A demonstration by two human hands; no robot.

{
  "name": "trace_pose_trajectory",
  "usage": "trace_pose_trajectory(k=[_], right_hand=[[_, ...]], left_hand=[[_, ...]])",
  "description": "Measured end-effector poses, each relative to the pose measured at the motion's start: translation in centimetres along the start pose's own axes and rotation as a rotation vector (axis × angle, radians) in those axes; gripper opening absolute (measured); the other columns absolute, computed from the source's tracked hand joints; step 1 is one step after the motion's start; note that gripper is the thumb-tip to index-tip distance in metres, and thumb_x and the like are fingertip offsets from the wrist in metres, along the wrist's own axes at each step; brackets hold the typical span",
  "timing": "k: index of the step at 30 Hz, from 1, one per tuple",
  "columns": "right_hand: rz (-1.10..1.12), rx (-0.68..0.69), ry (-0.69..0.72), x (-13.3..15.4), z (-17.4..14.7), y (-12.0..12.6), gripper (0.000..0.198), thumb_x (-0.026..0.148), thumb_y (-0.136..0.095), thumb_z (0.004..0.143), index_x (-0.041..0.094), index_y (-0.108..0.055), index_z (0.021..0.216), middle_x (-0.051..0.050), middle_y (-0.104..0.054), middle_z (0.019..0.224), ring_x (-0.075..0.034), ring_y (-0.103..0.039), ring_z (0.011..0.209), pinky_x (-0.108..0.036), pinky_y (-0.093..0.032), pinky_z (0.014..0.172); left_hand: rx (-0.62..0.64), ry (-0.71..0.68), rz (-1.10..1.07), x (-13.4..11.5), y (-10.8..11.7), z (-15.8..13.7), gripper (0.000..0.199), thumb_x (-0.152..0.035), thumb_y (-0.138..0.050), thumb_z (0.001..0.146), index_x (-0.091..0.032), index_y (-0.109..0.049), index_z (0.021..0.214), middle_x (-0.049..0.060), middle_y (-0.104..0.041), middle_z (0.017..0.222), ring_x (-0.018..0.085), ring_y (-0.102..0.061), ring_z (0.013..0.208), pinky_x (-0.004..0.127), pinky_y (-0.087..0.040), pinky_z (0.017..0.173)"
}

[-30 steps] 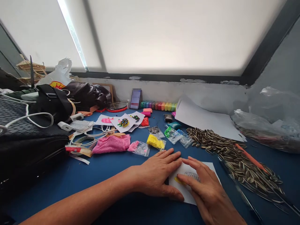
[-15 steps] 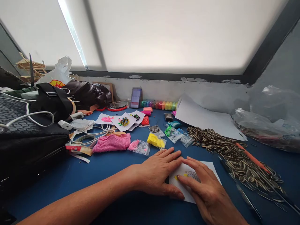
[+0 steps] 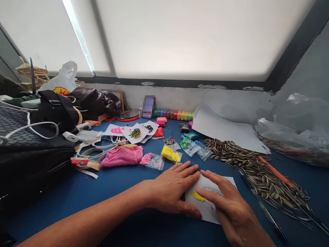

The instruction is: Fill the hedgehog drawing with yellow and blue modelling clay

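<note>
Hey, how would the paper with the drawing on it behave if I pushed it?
The paper looks thin, so it's probably light and bendy. Lying flat on the blue tabletop, it would likely slide, though the left hand spread over its left edge might hold it back.

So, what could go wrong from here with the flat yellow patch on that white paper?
The bare right hand is right at the flat, yellow, clay-like patch and might smear it. The bare left hand lies across the edge of the small white paper sheet; if it lifted, the sheet could slip. The loose, striped sunflower seeds nearby could get scattered.
</note>
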State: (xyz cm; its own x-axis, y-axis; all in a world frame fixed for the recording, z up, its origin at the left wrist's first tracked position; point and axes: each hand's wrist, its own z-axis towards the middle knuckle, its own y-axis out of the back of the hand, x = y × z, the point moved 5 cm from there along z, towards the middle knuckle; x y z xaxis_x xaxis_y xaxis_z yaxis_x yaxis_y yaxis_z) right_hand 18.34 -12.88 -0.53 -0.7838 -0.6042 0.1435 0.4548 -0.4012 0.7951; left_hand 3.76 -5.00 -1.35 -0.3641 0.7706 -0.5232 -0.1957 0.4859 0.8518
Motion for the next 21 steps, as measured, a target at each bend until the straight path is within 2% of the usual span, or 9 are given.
trace_pose_trajectory(k=[5,11,21], right_hand=[[-0.029,-0.001,0.059,-1.0,-1.0,1.0,0.044,0.006,-0.049,0.085,0.031,-0.071,0.114,-0.006,-0.052,0.144,-0.025,-0.052,0.131,-0.042,-0.053,0.098],[0.007,0.136,0.160,-0.8,-0.9,0.6,0.047,0.008,-0.053,0.084,0.030,-0.067,0.122,-0.005,-0.031,0.159,-0.030,-0.042,0.139,-0.046,-0.053,0.097],[-0.103,0.205,0.203,0.0,-0.6,0.4,0.056,0.008,-0.056,0.074,0.028,-0.065,0.126,-0.012,-0.036,0.157,-0.035,-0.039,0.141,-0.053,-0.051,0.098]], left_hand=[[0.009,0.001,-0.011,0.0,0.0,0.0,0.094,-0.070,-0.055,0.084,-0.016,-0.024,0.156,0.011,-0.014,0.162,0.031,-0.005,0.151,0.050,-0.012,0.122],[0.037,0.007,-0.022,0.0,0.1,0.0,0.096,-0.069,-0.056,0.084,-0.020,-0.019,0.157,0.010,-0.011,0.163,0.029,-0.003,0.151,0.049,-0.010,0.122],[0.055,-0.005,-0.026,0.0,0.3,-0.1,0.099,-0.071,-0.058,0.082,-0.019,-0.019,0.157,0.010,-0.011,0.163,0.029,-0.002,0.151,0.047,-0.008,0.123]])
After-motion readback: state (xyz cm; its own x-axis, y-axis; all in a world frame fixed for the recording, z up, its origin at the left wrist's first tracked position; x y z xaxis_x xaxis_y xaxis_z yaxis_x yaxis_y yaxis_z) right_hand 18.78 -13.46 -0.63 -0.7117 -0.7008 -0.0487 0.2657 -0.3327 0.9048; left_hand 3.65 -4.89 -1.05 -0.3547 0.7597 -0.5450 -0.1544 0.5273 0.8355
